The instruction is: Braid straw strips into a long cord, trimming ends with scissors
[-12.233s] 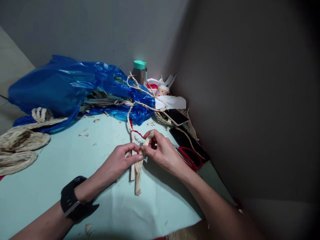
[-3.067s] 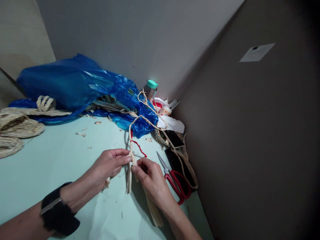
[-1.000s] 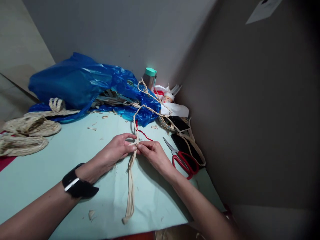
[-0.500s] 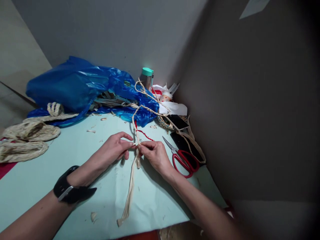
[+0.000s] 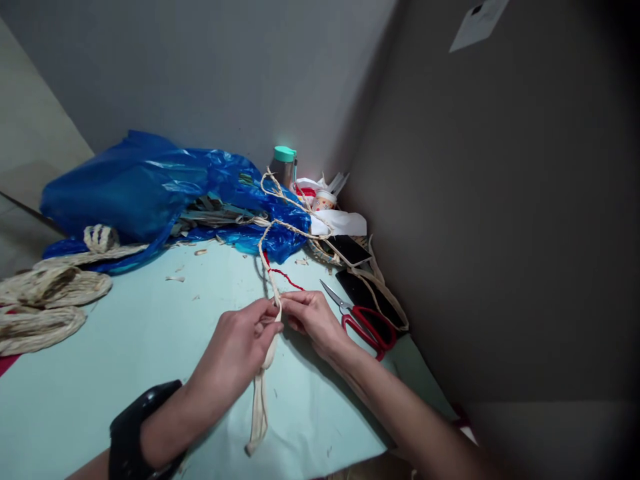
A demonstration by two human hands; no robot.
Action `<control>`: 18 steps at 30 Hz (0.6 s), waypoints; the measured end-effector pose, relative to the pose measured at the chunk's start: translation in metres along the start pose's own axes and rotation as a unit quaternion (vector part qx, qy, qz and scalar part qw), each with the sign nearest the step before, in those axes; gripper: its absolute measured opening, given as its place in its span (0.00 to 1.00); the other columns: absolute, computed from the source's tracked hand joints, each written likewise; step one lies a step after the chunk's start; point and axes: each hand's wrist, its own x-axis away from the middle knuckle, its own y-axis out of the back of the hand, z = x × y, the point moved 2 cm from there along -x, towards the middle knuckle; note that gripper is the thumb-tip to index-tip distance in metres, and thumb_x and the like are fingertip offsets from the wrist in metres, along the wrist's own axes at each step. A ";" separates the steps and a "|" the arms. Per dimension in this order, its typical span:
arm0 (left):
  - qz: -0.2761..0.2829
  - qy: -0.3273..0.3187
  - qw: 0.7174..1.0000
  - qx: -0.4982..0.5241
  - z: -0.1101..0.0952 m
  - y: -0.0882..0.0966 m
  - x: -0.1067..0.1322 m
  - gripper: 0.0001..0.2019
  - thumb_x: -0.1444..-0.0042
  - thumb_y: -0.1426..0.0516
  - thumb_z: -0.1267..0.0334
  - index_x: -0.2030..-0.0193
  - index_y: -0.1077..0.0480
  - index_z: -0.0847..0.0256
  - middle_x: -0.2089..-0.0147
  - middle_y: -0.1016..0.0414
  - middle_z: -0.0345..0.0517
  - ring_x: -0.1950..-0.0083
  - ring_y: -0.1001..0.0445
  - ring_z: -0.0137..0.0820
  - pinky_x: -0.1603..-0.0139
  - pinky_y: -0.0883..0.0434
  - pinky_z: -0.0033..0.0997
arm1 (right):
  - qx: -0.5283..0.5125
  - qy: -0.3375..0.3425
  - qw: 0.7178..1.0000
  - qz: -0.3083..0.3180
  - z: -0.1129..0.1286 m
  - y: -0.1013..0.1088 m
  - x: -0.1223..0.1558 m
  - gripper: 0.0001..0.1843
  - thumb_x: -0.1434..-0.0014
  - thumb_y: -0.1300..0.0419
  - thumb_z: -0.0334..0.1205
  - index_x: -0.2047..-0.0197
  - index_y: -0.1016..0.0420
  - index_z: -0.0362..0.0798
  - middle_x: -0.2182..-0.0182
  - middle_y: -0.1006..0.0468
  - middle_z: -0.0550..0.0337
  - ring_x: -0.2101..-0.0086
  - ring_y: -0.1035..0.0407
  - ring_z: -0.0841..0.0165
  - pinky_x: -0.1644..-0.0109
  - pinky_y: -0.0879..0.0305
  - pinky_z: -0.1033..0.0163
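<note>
A thin pale cord of twisted plant fibre [image 5: 273, 280] runs from the pile at the back down to my fingers. My left hand [image 5: 250, 333] pinches a flat strand at the cord's near end, thumb and fingertips together. Right beside it my right hand [image 5: 307, 317] grips the same spot, its thumb and forefinger closed on the fibre. Below the hands, loose flat fibre ends [image 5: 259, 407] trail toward the table's front edge. A red string [image 5: 285, 277] is around the cord just above my hands. What lies between the fingertips is partly hidden.
Red-handled scissors [image 5: 363, 327] lie right of my right hand, near dark phones [image 5: 350, 250]. A blue plastic bag [image 5: 130, 193] with dry fibre strips covers the back. Thick braided coils [image 5: 55, 287] rest at left. A green-lidded bottle [image 5: 284, 163] stands against the wall.
My left hand has come in lower and turned, now pinching the strand near my right hand. The loose ends have shifted and the view has moved slightly.
</note>
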 end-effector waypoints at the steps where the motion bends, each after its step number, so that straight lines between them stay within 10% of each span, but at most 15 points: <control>1: 0.001 -0.014 0.999 -0.032 0.000 -0.003 0.001 0.06 0.42 0.47 0.62 0.67 0.31 0.58 0.75 0.26 0.41 0.75 0.29 0.33 0.70 0.38 0.30 | -0.022 -0.013 1.000 -0.001 0.002 0.000 0.001 0.11 0.49 0.41 0.40 0.70 0.21 0.41 0.83 0.37 0.66 0.81 0.53 0.77 0.77 0.61 0.67; 11: 0.029 -0.054 0.990 -0.129 0.003 0.006 -0.004 0.14 0.40 0.50 0.61 0.73 0.29 0.59 0.75 0.25 0.43 0.72 0.29 0.34 0.67 0.40 0.33 | -0.078 -0.010 0.996 0.039 -0.002 0.002 0.001 0.13 0.48 0.35 0.43 0.71 0.22 0.40 0.85 0.44 0.70 0.82 0.58 0.79 0.77 0.66 0.66; 15: -0.074 -0.010 0.997 -0.021 0.009 0.025 -0.017 0.12 0.41 0.47 0.55 0.68 0.27 0.58 0.68 0.24 0.42 0.65 0.29 0.35 0.61 0.37 0.33 | -0.038 0.003 0.998 0.046 -0.003 0.004 0.000 0.15 0.45 0.36 0.45 0.73 0.21 0.40 0.87 0.45 0.70 0.82 0.59 0.78 0.78 0.65 0.66; 18: 0.029 0.003 0.986 0.161 0.016 0.016 -0.027 0.09 0.44 0.42 0.56 0.61 0.28 0.59 0.63 0.25 0.44 0.58 0.27 0.36 0.55 0.35 0.33 | -0.049 0.005 0.998 0.045 -0.002 0.001 -0.001 0.15 0.47 0.36 0.45 0.74 0.21 0.41 0.85 0.36 0.66 0.82 0.48 0.77 0.76 0.52 0.68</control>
